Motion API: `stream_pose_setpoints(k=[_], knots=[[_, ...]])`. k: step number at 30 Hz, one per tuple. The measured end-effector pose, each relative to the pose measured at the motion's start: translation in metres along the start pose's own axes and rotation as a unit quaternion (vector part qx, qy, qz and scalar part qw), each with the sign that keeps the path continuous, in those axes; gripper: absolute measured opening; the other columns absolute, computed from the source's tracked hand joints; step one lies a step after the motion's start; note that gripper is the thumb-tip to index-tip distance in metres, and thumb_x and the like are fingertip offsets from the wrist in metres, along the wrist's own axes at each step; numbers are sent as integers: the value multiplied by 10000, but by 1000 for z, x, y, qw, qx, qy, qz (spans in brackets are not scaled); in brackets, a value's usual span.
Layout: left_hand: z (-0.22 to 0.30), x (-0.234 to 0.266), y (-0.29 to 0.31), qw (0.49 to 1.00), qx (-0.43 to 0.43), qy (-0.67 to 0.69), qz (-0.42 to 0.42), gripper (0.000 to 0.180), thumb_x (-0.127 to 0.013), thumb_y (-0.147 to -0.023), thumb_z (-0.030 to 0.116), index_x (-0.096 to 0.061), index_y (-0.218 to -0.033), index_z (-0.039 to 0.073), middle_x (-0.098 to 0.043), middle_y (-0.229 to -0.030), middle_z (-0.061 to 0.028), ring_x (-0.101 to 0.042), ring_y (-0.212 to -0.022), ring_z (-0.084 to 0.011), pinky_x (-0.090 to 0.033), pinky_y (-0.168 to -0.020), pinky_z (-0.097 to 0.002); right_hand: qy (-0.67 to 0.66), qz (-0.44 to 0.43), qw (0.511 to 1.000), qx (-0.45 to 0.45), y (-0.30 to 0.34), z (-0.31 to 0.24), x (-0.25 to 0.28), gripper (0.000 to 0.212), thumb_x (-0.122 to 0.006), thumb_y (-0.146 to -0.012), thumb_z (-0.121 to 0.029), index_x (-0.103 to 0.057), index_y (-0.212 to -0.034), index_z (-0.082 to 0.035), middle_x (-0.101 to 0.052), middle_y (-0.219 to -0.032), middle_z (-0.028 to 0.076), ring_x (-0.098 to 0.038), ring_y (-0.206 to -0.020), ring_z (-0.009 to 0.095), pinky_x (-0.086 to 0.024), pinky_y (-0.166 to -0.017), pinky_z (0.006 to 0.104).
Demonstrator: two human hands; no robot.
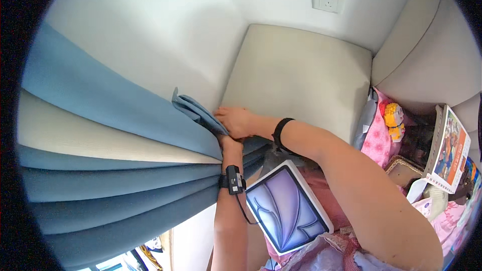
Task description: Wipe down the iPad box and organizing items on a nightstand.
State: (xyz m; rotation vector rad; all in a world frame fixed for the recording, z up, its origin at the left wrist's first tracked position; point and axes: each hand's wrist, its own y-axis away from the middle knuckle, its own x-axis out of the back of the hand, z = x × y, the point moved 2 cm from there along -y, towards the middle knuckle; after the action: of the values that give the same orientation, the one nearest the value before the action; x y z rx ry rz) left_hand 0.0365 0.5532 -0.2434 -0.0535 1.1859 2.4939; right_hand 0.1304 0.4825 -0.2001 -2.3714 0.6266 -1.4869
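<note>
A blue and cream curtain (pixel 120 133) hangs in folds on the left and narrows to a bunch at my hands. From that bunch a folded blue fabric band, like a curtain tieback (pixel 193 110), sticks up with its loose end toward the wall. My right hand (pixel 236 121) comes across from the right, its fingers curled closed on the band's lower end. Just below it, my left hand (pixel 231 144) is at the gathered fabric, closed against the bunch; its fingertips are hidden behind the cloth and the right hand. Black straps circle both wrists, the left one with a small black device (pixel 234 179).
A beige padded seat or cushion (pixel 301 75) fills the corner by the white wall with a socket (pixel 328 0). A flat white box (pixel 288 211) with a tablet picture lies below my hands. At right are a yellow toy figure (pixel 394 120), a desk calendar (pixel 448 150) and pink cloth.
</note>
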Motion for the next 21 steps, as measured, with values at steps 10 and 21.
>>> stream_pose_setpoints(k=[10, 21], knots=[[3, 39, 33, 980, 20, -191, -57, 558, -528, -977, 444, -463, -1435, 131, -510, -1428, -106, -453, -1338, -298, -358, -1064, -569, -41, 32, 992, 116, 111, -27, 43, 207, -598, -813, -144, -657, -938, 9, -569, -1250, 184, -470, -1273, 348, -377, -1108, 462], [-33, -64, 69, 915, -43, -393, -81, 841, -782, -795, 276, -314, -1452, 41, -438, -1446, -179, -454, -1295, -367, -503, -846, -588, -56, -13, 996, -63, 292, -99, 141, 157, -647, -764, -44, -594, -911, -46, -554, -1210, 132, -434, -1326, 355, -373, -1109, 472]])
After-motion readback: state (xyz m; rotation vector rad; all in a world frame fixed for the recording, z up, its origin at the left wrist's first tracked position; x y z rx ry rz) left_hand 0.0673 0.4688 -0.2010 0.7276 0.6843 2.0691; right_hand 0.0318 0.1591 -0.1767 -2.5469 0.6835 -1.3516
